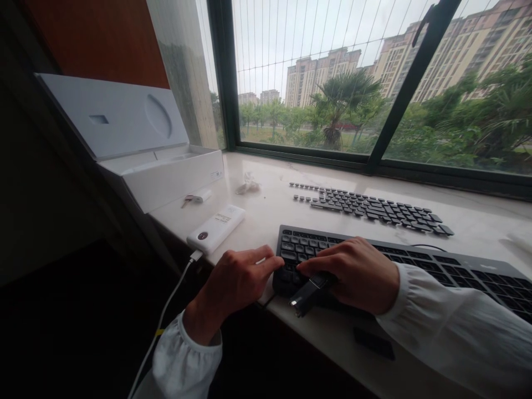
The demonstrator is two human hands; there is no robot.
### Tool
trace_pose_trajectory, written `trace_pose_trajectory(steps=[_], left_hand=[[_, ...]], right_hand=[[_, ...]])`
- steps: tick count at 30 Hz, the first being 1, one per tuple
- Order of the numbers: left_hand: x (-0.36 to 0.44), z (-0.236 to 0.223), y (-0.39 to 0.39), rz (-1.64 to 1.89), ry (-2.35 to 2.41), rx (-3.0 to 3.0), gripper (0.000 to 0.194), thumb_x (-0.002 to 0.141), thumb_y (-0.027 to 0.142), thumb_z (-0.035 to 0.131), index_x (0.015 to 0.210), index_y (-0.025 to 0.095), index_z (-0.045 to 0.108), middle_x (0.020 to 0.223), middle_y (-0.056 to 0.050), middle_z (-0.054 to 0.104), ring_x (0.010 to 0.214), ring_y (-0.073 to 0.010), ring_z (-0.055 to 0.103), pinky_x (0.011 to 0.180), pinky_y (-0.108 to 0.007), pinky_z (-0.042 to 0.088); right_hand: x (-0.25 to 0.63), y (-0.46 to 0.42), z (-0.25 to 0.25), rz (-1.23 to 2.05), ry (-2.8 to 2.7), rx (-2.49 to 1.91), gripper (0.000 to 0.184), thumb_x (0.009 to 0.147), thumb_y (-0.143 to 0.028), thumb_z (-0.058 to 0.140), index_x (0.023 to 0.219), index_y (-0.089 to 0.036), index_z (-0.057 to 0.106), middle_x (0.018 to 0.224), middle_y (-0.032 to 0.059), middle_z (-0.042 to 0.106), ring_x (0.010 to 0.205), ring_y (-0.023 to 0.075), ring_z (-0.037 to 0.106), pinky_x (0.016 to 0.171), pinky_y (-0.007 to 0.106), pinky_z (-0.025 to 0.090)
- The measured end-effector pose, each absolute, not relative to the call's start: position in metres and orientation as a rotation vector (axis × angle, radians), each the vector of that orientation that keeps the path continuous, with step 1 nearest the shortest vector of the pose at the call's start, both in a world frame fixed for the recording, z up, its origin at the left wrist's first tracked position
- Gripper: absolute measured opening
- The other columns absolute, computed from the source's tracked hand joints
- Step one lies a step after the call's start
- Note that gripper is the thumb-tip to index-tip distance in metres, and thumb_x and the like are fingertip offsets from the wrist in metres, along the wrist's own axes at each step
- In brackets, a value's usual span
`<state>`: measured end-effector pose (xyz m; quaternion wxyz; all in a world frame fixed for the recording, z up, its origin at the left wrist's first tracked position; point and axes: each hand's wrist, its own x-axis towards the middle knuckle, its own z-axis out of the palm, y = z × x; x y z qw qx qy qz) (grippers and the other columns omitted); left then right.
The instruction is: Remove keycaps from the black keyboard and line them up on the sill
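Note:
A black keyboard (436, 263) lies along the near edge of a pale stone windowsill (266, 213). My right hand (357, 271) rests over its left end and grips a small black tool (310, 293) that sticks out toward me. My left hand (236, 280) is at the keyboard's left corner, thumb and forefinger pinching at a key there. Farther back, several loose black keycaps (369, 208) are laid out in rows in the shape of a keyboard.
A white power bank (216, 228) with a white cable (166, 316) lies left of the keyboard. An open white box (166, 172) stands at the far left, with a key (195, 198) and a crumpled wrapper (248, 185) beside it. A window (374, 83) runs behind.

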<state>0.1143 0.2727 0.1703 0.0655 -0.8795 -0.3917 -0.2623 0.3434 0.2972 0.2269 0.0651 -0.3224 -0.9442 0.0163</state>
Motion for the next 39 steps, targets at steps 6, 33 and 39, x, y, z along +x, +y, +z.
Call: trace_pose_trajectory(steps=[6,33,39], left_hand=[[0.115,0.169,0.273,-0.807,-1.177,-2.651,0.025,0.088,0.012,0.043,0.104,0.023,0.059,0.086,0.000,0.061,0.073,-0.0097,0.059,0.062,-0.020,0.044],[0.116,0.166,0.271,-0.766,-1.134,-2.528,0.029,0.087,0.010,0.045,0.107,0.025,0.060,0.087,0.001,0.062,0.075,-0.0094,0.060,0.063,-0.018,0.045],[0.116,0.165,0.271,-0.745,-1.139,-2.528,0.031,0.086,0.008,0.045,0.106,0.025,0.060,0.087,0.000,0.063,0.074,-0.0095,0.059,0.064,-0.018,0.045]], right_hand=[[0.344,0.298,0.226,0.019,-2.851,-0.969,0.044,0.064,-0.011,0.052,0.100,-0.032,0.068,0.076,-0.0018,0.069,0.065,0.0135,0.062,0.055,0.023,0.032],[0.345,0.296,0.224,-0.072,-2.875,-0.931,0.045,0.066,-0.011,0.052,0.104,-0.029,0.066,0.074,-0.0004,0.067,0.063,0.0120,0.060,0.055,0.023,0.031],[0.342,0.293,0.232,-0.010,-2.879,-0.970,0.040,0.066,-0.013,0.053,0.100,-0.029,0.067,0.076,-0.0001,0.068,0.065,0.0131,0.061,0.056,0.023,0.033]])
